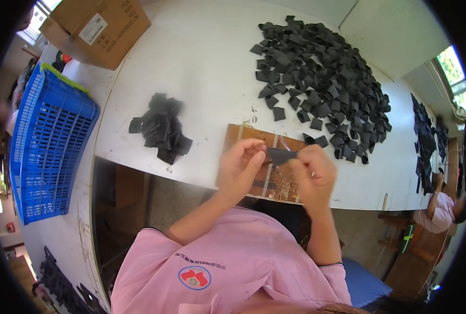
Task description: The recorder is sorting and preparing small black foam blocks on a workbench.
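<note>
Pinching a black piece (282,155) above the brown board (235,134)

The black piece is spanning the space between the two hands, over the brown board. The right grip (315,170) is holding its right end, thumb pressing against tightly bent fingers. The left grip (241,166) is curving toward the left end, thumb and fingertips almost meeting (I cannot tell whether they are actually gripping it). The left forearm (199,217) is slanting inward from nearer and left of the board; the right forearm (323,238) is rising more steeply, nearer and right of it. On the desk (212,57), a large black heap (327,94) is lying beyond and right of the board, and a smaller stack (162,128) is sitting left of it.
</note>
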### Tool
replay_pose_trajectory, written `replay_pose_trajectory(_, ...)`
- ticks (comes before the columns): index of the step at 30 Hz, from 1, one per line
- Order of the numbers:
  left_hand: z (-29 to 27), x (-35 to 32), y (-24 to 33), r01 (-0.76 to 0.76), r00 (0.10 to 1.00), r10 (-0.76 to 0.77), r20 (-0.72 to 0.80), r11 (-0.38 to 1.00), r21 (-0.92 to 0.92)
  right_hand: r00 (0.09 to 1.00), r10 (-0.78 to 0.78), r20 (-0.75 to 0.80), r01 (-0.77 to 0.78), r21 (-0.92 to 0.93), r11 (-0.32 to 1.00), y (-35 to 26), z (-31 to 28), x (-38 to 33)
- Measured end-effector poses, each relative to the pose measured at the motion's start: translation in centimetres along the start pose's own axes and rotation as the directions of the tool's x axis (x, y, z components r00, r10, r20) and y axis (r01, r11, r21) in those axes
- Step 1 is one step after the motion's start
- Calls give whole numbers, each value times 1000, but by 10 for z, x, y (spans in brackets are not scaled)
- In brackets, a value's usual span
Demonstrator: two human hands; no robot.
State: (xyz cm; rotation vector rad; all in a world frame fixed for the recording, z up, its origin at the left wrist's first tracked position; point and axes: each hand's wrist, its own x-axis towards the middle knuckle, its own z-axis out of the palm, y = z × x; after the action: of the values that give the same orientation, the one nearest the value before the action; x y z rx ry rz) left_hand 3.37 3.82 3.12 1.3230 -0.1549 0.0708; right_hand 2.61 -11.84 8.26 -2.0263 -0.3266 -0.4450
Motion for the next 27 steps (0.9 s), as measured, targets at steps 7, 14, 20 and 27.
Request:
replay_pose_trajectory(7, -96, 0, -43, 5, 901, 415, -125, 278, 961, 776, 604, -183, -413, 576, 705, 45, -23, 1)
replay_pose_trajectory(14, -149, 18, -89, 204, 959, 237, -157, -187, 961, 621, 764, 174, -685, 593, 422, 50, 11, -53)
replay_pose_trajectory(20, -163, 45, -89, 165, 967, 231, -104, -261, 951, 606, 768, 208, -716, 564, 411, 55, 13, -70)
replay_pose_trajectory(27, -116, 55, -74, -155, 943, 315, 110, 121, 980, 577, 784, 229, -756, 514, 405, 53, 10, -72)
